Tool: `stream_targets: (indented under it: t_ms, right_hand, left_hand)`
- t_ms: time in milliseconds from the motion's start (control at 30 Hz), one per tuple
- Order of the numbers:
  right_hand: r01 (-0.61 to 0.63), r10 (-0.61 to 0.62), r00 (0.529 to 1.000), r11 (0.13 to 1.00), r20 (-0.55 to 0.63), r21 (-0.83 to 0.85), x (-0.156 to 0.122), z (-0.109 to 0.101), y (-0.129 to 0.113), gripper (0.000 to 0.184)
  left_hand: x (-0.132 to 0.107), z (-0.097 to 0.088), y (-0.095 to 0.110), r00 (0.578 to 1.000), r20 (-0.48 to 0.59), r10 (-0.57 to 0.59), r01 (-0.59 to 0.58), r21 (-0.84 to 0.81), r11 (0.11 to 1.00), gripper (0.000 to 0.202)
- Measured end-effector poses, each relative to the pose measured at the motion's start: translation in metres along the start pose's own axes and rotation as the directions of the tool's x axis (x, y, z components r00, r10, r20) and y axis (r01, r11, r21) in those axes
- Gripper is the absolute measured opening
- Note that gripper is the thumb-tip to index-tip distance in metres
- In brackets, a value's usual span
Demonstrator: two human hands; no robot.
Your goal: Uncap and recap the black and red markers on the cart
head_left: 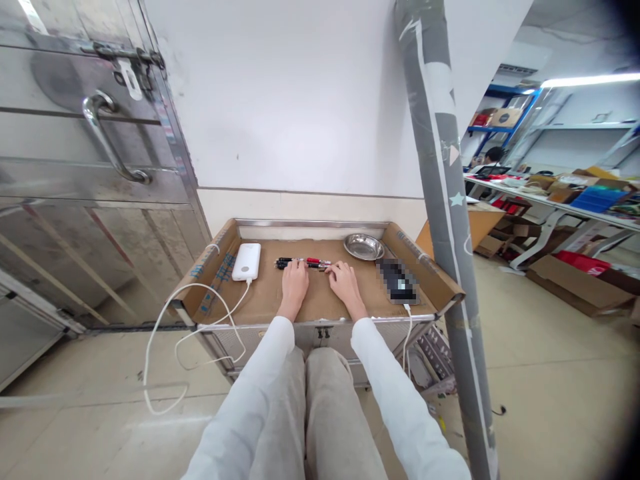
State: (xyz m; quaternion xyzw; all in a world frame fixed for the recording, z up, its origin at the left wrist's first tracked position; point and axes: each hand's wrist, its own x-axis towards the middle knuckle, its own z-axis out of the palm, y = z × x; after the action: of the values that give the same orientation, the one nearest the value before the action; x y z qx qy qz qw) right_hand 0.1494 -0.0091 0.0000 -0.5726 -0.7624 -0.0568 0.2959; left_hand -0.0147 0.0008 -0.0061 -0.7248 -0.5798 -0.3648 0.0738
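Several pens (315,262), black and red, lie side by side across the brown cardboard top of a small cabinet (270,293). My left hand (295,283) has its fingers bent over the black pens near their left part, which covers some of them. At the right ends of the pens, my right hand (345,283) touches them with its fingertips, its fingers slightly apart. Left of my hands lies a white power bank (247,261) with a white cable plugged in. A dark phone (399,283), partly blurred out, lies to the right, also on a white cable.
Behind the phone sits a round metal dish (363,246). Raised cardboard edges (420,263) border the top. A grey wrapped pole (453,200) leans at the right. A white cable loop (150,347) hangs off the left side. A metal door (90,160) is at the left.
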Motion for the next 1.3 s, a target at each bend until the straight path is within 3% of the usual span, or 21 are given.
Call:
stream_targets:
  t_ms: [100, 167, 467, 567, 667, 733, 800, 1100, 1300]
  right_hand:
    - [-0.012, 0.012, 1.0, 1.0, 0.013, -0.004, 0.0, 0.001, 0.001, 0.024]
    - [-0.013, 0.013, 1.0, 1.0, 0.017, -0.002, 0.0, 0.002, 0.002, 0.025]
    - [-0.012, 0.014, 1.0, 0.996, -0.023, 0.083, 0.002, 0.004, 0.003, 0.03]
    - [0.065, -0.056, 0.997, 0.979, -0.051, 0.193, 0.002, -0.001, -0.001, 0.044]
    - [0.151, -0.144, 0.989, 0.954, -0.045, 0.261, 0.002, -0.007, -0.004, 0.054]
    - [0.179, -0.179, 0.983, 0.935, -0.031, 0.305, 0.001, -0.007, -0.004, 0.05]
    - [0.177, -0.182, 0.983, 0.914, -0.023, 0.364, 0.001, -0.005, -0.003, 0.042]
    - [0.149, -0.155, 0.987, 0.862, -0.027, 0.485, 0.004, 0.014, 0.008, 0.032]
    - [0.119, -0.122, 0.992, 0.844, -0.029, 0.523, 0.005, 0.02, 0.013, 0.032]
  left_hand:
    - [-0.005, -0.006, 0.0, 0.961, -0.195, -0.196, 0.209, 0.049, 0.977, 0.021]
    - [-0.007, -0.007, 0.0, 0.933, -0.253, -0.255, 0.268, 0.019, 0.963, 0.021]
    - [-0.009, -0.006, -0.002, 0.95, -0.161, -0.268, 0.277, 0.03, 0.961, 0.016]
    - [-0.006, -0.006, -0.002, 0.974, -0.067, -0.217, 0.219, 0.031, 0.975, 0.017]
    - [-0.002, -0.007, 0.0, 0.999, 0.051, -0.02, 0.024, -0.083, 0.996, 0.02]
    - [0.0, -0.007, 0.002, 0.988, 0.086, 0.126, -0.106, -0.212, 0.972, 0.021]
    - [0.001, -0.006, 0.003, 0.977, 0.066, 0.201, -0.169, -0.328, 0.929, 0.021]
    - [0.003, 0.008, -0.006, 0.982, -0.097, 0.16, -0.186, -0.593, 0.784, 0.036]
    - [0.004, 0.005, -0.006, 0.983, -0.162, 0.088, -0.167, -0.581, 0.797, 0.029]
